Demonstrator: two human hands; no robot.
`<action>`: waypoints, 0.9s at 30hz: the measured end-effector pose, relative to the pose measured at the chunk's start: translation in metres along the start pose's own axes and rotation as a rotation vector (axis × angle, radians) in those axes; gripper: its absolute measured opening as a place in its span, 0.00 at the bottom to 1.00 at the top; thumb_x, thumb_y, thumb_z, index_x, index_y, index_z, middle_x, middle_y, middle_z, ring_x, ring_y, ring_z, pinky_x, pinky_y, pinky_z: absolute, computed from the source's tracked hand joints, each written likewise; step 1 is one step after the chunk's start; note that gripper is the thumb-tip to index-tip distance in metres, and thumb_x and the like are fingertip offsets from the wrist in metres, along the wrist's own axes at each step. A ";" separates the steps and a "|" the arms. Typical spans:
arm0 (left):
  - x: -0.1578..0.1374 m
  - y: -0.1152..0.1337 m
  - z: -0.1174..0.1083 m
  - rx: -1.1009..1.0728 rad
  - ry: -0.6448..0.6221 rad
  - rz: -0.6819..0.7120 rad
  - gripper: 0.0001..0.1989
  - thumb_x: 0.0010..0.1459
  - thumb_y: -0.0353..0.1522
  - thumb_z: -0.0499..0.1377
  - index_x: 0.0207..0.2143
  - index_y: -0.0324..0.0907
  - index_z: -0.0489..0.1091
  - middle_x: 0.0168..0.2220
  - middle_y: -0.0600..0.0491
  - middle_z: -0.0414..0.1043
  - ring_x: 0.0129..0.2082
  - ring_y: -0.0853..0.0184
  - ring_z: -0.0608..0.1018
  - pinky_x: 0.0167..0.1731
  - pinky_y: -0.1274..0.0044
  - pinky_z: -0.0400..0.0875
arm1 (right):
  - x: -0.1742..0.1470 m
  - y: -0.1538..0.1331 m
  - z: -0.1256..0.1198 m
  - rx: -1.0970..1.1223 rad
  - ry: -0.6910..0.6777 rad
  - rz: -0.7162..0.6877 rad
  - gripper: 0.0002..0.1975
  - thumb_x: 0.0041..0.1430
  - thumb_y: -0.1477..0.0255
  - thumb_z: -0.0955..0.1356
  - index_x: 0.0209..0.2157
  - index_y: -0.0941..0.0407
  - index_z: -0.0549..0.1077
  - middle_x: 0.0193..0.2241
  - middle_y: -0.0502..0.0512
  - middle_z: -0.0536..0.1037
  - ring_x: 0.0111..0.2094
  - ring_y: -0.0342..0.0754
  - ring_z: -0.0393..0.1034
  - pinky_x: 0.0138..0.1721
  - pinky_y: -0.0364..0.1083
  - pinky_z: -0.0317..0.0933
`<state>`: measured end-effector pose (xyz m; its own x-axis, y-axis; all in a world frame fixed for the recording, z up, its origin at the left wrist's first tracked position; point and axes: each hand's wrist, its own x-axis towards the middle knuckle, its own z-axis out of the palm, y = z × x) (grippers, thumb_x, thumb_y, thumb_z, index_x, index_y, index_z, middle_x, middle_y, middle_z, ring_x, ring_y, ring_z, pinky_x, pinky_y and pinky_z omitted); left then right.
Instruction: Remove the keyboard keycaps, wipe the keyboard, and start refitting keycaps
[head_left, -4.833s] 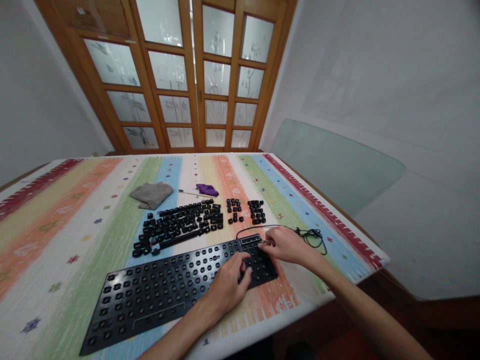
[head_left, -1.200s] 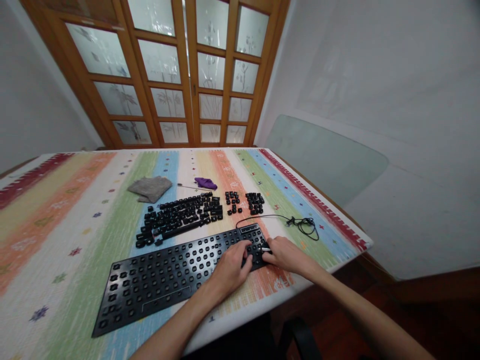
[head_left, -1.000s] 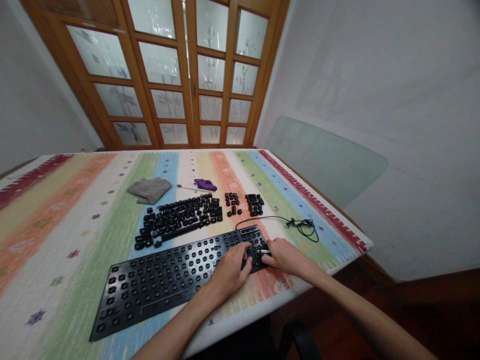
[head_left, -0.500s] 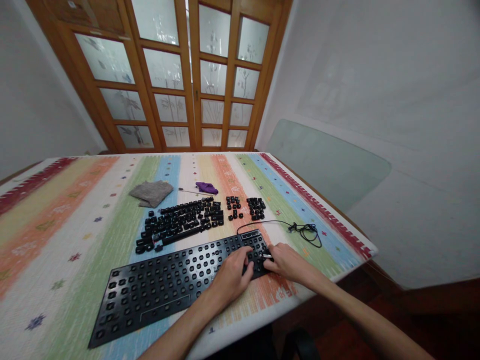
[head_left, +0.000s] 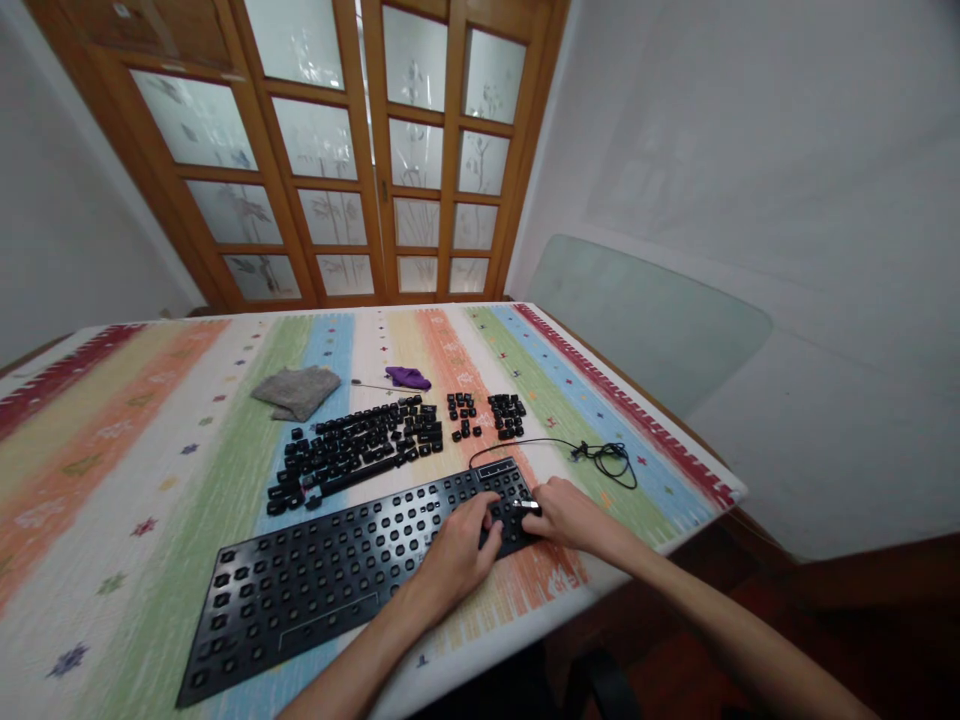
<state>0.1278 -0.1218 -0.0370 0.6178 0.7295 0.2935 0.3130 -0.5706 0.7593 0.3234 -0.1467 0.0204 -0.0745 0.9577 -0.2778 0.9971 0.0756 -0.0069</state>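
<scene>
1. Silver metal shows between the fingers of the right hand [head_left: 566, 514], which pinch a small tool [head_left: 527, 504] over the number block of the black keyboard [head_left: 330, 612]. Whether its tip touches anything there, I cannot tell.
2. Beside it, the left hand [head_left: 459, 545] rests on the same end of the keyboard. Its thumb and forefinger are bent and a little apart, with nothing seen between them; the other fingers are mostly hidden.
3. The keyboard lies slanted near the front edge of the cloth-covered table [head_left: 161, 455].
4. As I judge it, the taking off of caps is done: wherever the plate is visible, it shows only bare key seats [head_left: 387, 523]. What is left: no cap is back in its place, and under the hands I cannot check the seats.
5. Just behind the keyboard lie the loose keycaps [head_left: 352, 446], one large group and two smaller ones, roughly in keyboard order.
6. From the rear edge a thin cable [head_left: 611, 466] goes to a loose coil at the right. Farther back are a grey cloth [head_left: 296, 392], a thin rod [head_left: 390, 387] and a purple cloth [head_left: 409, 377].
7. As for obstacles, the keycaps sit close behind, so I think a push backward could disturb them; the cable coil lies apart from both hands.
</scene>
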 end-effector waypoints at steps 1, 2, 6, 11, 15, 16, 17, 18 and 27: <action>0.000 -0.001 0.000 -0.003 0.000 0.003 0.14 0.62 0.28 0.53 0.50 0.40 0.65 0.31 0.52 0.71 0.32 0.64 0.76 0.38 0.72 0.72 | 0.001 0.001 0.000 0.005 -0.005 -0.008 0.14 0.57 0.69 0.66 0.30 0.64 0.79 0.28 0.68 0.80 0.28 0.51 0.74 0.25 0.43 0.50; 0.000 -0.001 0.000 -0.006 0.001 0.005 0.13 0.62 0.29 0.53 0.50 0.40 0.65 0.31 0.53 0.71 0.32 0.64 0.76 0.37 0.72 0.71 | 0.002 0.002 -0.001 0.011 -0.010 -0.016 0.14 0.57 0.69 0.66 0.29 0.64 0.79 0.28 0.68 0.80 0.27 0.50 0.74 0.24 0.43 0.49; 0.000 -0.002 0.001 -0.006 0.000 0.008 0.13 0.63 0.29 0.53 0.50 0.40 0.65 0.31 0.52 0.72 0.31 0.64 0.76 0.36 0.72 0.71 | 0.005 0.002 -0.002 0.028 -0.012 -0.034 0.15 0.57 0.68 0.65 0.28 0.64 0.80 0.27 0.68 0.81 0.26 0.50 0.74 0.23 0.44 0.48; 0.000 -0.003 0.002 0.002 0.021 0.010 0.13 0.62 0.29 0.53 0.50 0.40 0.66 0.31 0.52 0.72 0.31 0.64 0.76 0.36 0.72 0.72 | 0.003 -0.001 -0.005 0.025 0.002 0.005 0.15 0.56 0.69 0.65 0.30 0.65 0.80 0.28 0.69 0.81 0.25 0.50 0.73 0.22 0.43 0.47; 0.001 -0.004 0.002 0.006 0.019 0.017 0.13 0.62 0.29 0.52 0.50 0.40 0.66 0.31 0.52 0.72 0.31 0.64 0.76 0.36 0.73 0.72 | -0.002 -0.002 -0.008 0.017 -0.013 0.025 0.14 0.56 0.68 0.66 0.31 0.64 0.80 0.30 0.68 0.81 0.27 0.50 0.75 0.23 0.42 0.51; 0.001 -0.003 0.001 0.008 0.019 0.020 0.13 0.62 0.29 0.52 0.50 0.40 0.66 0.31 0.52 0.72 0.31 0.64 0.76 0.36 0.73 0.72 | -0.004 -0.002 -0.009 0.011 -0.017 0.028 0.14 0.57 0.68 0.66 0.32 0.63 0.80 0.30 0.68 0.81 0.28 0.51 0.76 0.24 0.42 0.53; 0.001 -0.003 0.001 0.012 0.018 0.023 0.13 0.62 0.29 0.52 0.49 0.40 0.66 0.31 0.52 0.72 0.31 0.64 0.76 0.36 0.73 0.72 | -0.006 -0.002 -0.009 0.003 -0.021 0.033 0.14 0.57 0.68 0.66 0.33 0.63 0.80 0.31 0.68 0.81 0.30 0.52 0.76 0.25 0.42 0.55; 0.001 -0.003 0.000 0.017 0.015 0.027 0.13 0.63 0.29 0.52 0.49 0.40 0.66 0.31 0.52 0.72 0.31 0.64 0.76 0.36 0.73 0.72 | -0.008 -0.004 -0.010 -0.007 -0.022 0.039 0.14 0.58 0.68 0.66 0.34 0.64 0.80 0.32 0.69 0.81 0.32 0.54 0.77 0.27 0.43 0.57; 0.001 -0.003 0.001 0.029 0.014 0.040 0.13 0.62 0.28 0.53 0.49 0.40 0.66 0.30 0.52 0.71 0.31 0.64 0.75 0.37 0.72 0.72 | -0.014 -0.019 -0.015 -0.070 -0.058 0.069 0.14 0.60 0.72 0.64 0.38 0.65 0.78 0.36 0.73 0.81 0.39 0.59 0.78 0.34 0.46 0.64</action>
<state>0.1283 -0.1202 -0.0398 0.6203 0.7110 0.3313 0.3091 -0.6098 0.7298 0.3052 -0.1575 0.0385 -0.0028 0.9438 -0.3306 0.9963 0.0311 0.0805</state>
